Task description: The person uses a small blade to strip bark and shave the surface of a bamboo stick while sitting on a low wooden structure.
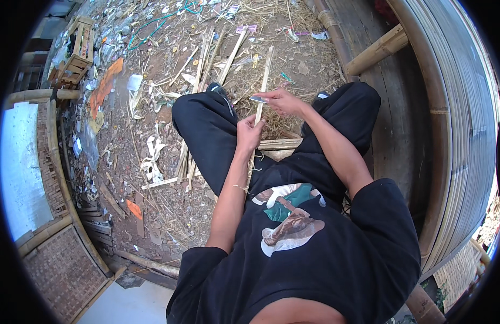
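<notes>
A long, pale split-bamboo strip (267, 69) stretches away from me between my knees. Its near part is gripped in my left hand (249, 134), fingers closed around it. My right hand (285, 102) is closed on a knife, whose handle the fingers mostly hide. The short metal knife blade (258, 99) points left and lies across the strip, just beyond my left hand. From this angle I cannot tell how deep the edge sits in the bamboo. Thin curled fibres hang by my left wrist.
More bamboo strips (201, 63) lie on the littered dirt ahead, with others (182, 162) beside my left leg. A wooden crate (85, 46) stands far left. An orange sheet (105, 86) lies nearer. Along the right runs a bamboo frame (440, 113); woven panels (66, 270) border the left.
</notes>
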Motion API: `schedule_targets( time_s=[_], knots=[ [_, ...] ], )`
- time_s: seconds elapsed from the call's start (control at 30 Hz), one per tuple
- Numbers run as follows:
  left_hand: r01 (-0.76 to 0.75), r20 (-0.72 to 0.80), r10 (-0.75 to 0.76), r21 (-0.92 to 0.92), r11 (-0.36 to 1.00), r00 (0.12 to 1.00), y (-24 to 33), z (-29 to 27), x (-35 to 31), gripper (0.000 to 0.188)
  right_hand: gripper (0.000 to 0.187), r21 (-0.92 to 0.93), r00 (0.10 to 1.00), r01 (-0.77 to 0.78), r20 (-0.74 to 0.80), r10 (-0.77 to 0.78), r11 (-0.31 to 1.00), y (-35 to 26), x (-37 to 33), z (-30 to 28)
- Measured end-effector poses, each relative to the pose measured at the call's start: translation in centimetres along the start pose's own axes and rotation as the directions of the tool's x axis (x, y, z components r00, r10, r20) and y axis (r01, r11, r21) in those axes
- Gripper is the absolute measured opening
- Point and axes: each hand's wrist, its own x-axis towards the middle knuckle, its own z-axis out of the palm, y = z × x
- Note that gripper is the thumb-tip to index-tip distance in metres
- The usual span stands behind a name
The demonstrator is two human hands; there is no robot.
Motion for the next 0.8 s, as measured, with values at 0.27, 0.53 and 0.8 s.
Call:
schedule_targets(
  time_s=[0.27, 0.53, 0.8],
  knots=[
    [0.031, 0.039, -0.03, -0.033, 0.999, 0.999, 0.3, 0.3, -0.2, 0.016, 0.037, -0.2, 0.875, 0.074, -0.457, -0.159, 0.977, 0.2, 1.8, -1.1],
    [-0.041, -0.017, 0.043, 0.125, 0.991, 0.999, -1.2, 0.2, 0.5, 0.021, 0.04, -0.325, 0.846, 0.078, -0.478, -0.235, 0.943, 2.3, 3.3, -1.8],
    [-0.065, -0.044, 0.077, 0.224, 0.972, 0.996, -2.3, 0.1, 0.4, 0.02, 0.044, 0.076, 0.952, 0.01, -0.306, 0.013, 0.997, 1.7, 1.6, -1.8]
  ],
)
